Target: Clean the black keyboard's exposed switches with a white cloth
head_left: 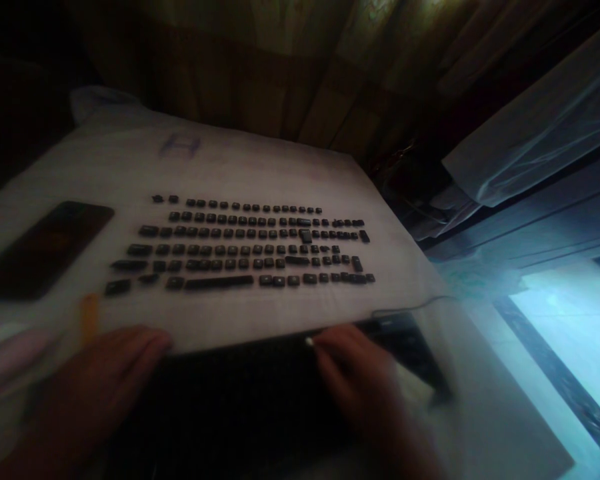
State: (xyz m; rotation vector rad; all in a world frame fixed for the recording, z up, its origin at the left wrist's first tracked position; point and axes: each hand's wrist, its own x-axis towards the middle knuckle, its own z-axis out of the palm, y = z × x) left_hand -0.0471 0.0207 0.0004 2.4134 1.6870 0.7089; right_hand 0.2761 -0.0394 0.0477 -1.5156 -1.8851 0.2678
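Observation:
A dark keyboard base (240,393) lies along the near side of the table, its surface too dark to make out in detail. My left hand (100,380) rests at its left end, fingers together and closed over the far edge. Over the right part of the base, my right hand (360,373) pinches something; only a small white tip (309,341) shows at the fingertips. A pale patch (415,385) is partly hidden behind that hand. Beyond the base, loose black keycaps (220,282) lie in several rows. Both hands are blurred.
A dark phone (47,250) lies at the left. Near my left hand are an orange strip (89,317) and a blurred pinkish-white thing (13,363). A thin cable (415,308) runs from the keyboard to the right. Curtains (280,80) hang behind the white-covered table (260,163).

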